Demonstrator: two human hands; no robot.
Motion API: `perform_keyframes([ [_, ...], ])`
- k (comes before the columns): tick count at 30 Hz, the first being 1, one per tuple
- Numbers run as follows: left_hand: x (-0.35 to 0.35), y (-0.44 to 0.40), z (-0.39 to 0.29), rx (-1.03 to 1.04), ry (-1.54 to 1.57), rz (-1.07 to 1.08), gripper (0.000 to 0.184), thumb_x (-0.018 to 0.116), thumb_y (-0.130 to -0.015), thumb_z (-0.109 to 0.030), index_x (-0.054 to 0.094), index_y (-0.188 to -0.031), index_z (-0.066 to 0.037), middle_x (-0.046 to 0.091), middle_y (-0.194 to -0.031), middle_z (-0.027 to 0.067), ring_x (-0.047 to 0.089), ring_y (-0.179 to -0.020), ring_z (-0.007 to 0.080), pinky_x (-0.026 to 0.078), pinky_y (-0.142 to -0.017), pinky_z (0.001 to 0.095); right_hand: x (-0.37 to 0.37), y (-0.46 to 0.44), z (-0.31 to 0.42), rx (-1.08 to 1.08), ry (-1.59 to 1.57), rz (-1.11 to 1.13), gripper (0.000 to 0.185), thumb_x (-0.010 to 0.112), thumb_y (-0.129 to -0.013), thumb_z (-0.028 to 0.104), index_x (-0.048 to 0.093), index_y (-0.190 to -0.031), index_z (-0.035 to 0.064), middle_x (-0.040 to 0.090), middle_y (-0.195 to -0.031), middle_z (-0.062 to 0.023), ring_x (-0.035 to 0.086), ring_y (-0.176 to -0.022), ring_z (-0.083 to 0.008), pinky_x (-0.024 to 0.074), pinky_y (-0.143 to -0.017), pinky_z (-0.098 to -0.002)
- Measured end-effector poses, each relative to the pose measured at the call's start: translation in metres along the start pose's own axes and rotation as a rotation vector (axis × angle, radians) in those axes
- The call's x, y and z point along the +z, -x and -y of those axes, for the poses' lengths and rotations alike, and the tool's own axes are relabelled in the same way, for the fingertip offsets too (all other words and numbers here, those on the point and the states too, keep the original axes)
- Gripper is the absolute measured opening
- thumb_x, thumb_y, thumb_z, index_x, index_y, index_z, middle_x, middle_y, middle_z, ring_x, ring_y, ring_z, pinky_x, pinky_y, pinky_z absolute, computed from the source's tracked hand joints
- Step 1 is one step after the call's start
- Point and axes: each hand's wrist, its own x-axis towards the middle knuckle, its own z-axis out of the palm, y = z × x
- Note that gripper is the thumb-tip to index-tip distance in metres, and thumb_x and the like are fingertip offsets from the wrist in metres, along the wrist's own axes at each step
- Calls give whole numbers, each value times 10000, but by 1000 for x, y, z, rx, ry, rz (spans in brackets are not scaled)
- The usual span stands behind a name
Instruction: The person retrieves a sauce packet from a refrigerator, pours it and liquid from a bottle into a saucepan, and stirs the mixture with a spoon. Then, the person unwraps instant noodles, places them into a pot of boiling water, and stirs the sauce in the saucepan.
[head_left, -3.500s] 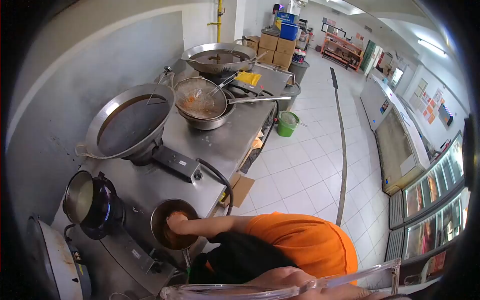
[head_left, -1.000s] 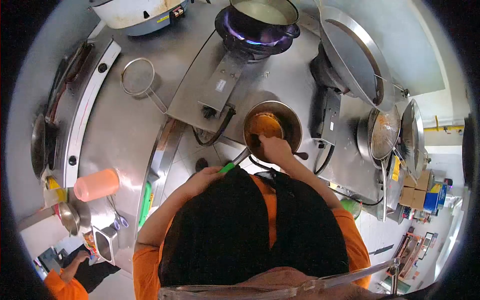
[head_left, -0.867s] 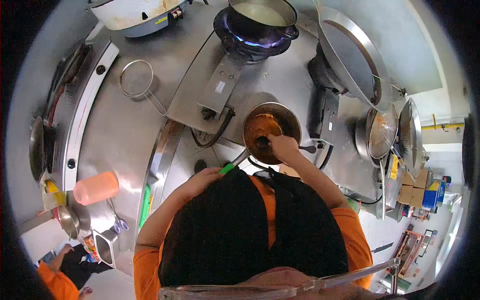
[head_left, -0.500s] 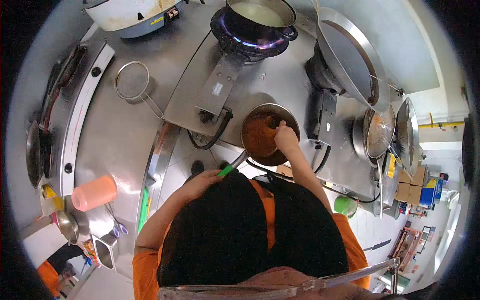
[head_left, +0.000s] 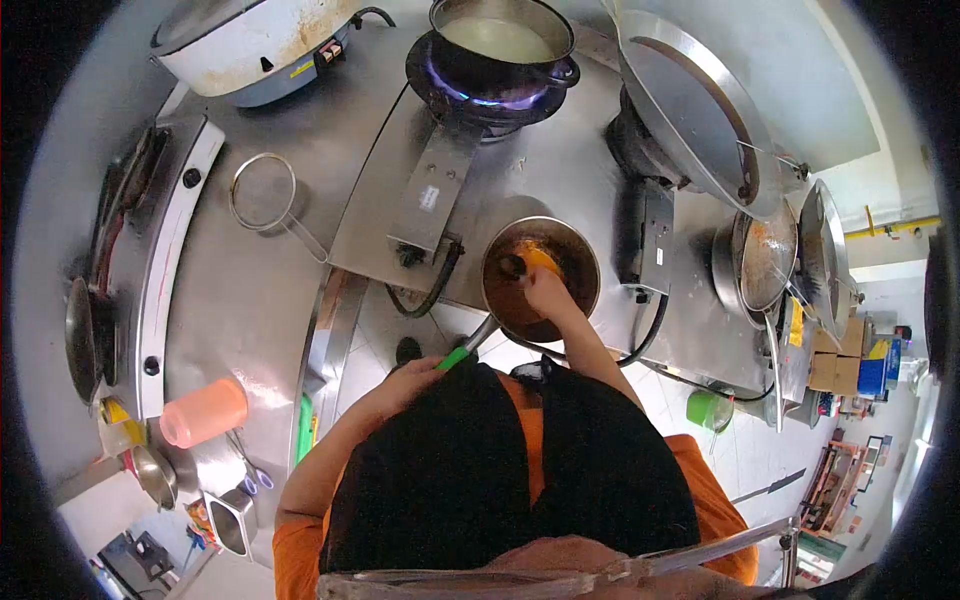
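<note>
A saucepan (head_left: 590, 262) with reddish-brown contents sits at the front of the steel counter. My left hand (head_left: 413, 380) is closed around its green handle (head_left: 455, 358). My right hand (head_left: 548, 294) reaches into the pan, fingers closed on a utensil with a dark, rounded head (head_left: 513, 267); the fingers hide much of it, so its exact kind is unclear. Beside the fingers shows a bright orange patch (head_left: 541, 256) that I cannot identify.
At the back, a pot (head_left: 503, 38) of pale liquid stands over a lit burner (head_left: 485, 98). A large wok (head_left: 690, 105) leans at the right. On the left counter lie a strainer (head_left: 264, 192), a pink jug (head_left: 205, 412) and scissors (head_left: 250, 467).
My right hand and the utensil's dark head have shifted left and slightly down inside the pan. The orange patch now shows. My left hand keeps its hold on the handle.
</note>
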Motion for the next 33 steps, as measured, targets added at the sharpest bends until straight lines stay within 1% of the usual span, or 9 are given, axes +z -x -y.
perform_keyframes([
  [3, -1, -5, 12, -21, 107, 4, 372, 418, -866, -223, 452, -1161, 1, 539, -1018, 66, 475, -922, 138, 349, -841, 250, -4, 15, 0, 178, 324, -118, 203, 465, -790, 126, 499, -902, -40, 536, -895, -232, 569, -785, -382, 481, -699, -410],
  [7, 2, -2, 0, -32, 90, -26, 380, 419, -867, -217, 429, -1188, -14, 541, -1007, 58, 471, -915, 136, 348, -835, 247, -22, 19, 5, 192, 590, -56, 192, 442, -786, 70, 552, -905, -33, 528, -909, -198, 599, -789, -300, 515, -652, -350],
  [13, 2, -2, -6, 2, 118, 25, 406, 415, -871, -200, 380, -1245, -47, 528, -1024, 37, 472, -888, 106, 359, -814, 228, -20, 7, 3, 276, 589, -87, 183, 448, -793, 87, 596, -831, -13, 570, -898, -197, 607, -787, -312, 517, -650, -344],
  [15, 1, 6, -25, -33, 62, 54, 404, 417, -872, -188, 376, -1251, -54, 518, -1038, 28, 472, -878, 92, 369, -797, 215, -11, -2, 0, 185, 526, -83, 167, 453, -769, 63, 595, -800, -19, 587, -834, -209, 611, -755, -310, 517, -629, -346],
  [21, 2, 6, -29, -113, 313, 68, 391, 419, -868, -131, 380, -1249, -56, 503, -1064, 19, 469, -886, 83, 384, -776, 199, 13, 10, 44, 68, 476, -2, 214, 423, -766, 95, 607, -734, -7, 594, -730, -192, 611, -668, -301, 504, -617, -369],
  [24, 3, 8, -33, -88, 407, 94, 394, 415, -870, -136, 372, -1251, -42, 501, -1075, 28, 470, -911, 96, 375, -807, 211, 13, 27, 43, -240, 628, 5, 173, 464, -735, 99, 620, -733, 26, 609, -729, -157, 618, -666, -276, 508, -568, -339],
  [28, 2, 0, -3, -27, 444, 64, 400, 412, -867, -129, 370, -1251, -28, 499, -1092, 37, 467, -946, 113, 352, -850, 221, -24, 32, 35, -430, 777, 199, 157, 483, -722, 106, 611, -733, 15, 598, -716, -148, 613, -710, -260, 501, -589, -346],
  [29, 1, 0, -4, -35, 416, 48, 400, 409, -865, -125, 370, -1250, -25, 498, -1096, 38, 466, -951, 116, 347, -858, 223, -33, 31, 34, -354, 771, 283, 153, 484, -713, 73, 623, -768, 45, 584, -779, -113, 582, -791, -250, 474, -701, -349],
  [33, -1, 4, -13, -56, 422, 37, 404, 405, -857, -107, 371, -1252, -28, 498, -1111, 41, 465, -961, 117, 344, -862, 223, -48, 16, 2, -682, 867, 342, 208, 526, -685, 74, 626, -857, 133, 541, -876, -45, 537, -868, -238, 394, -825, -375],
])
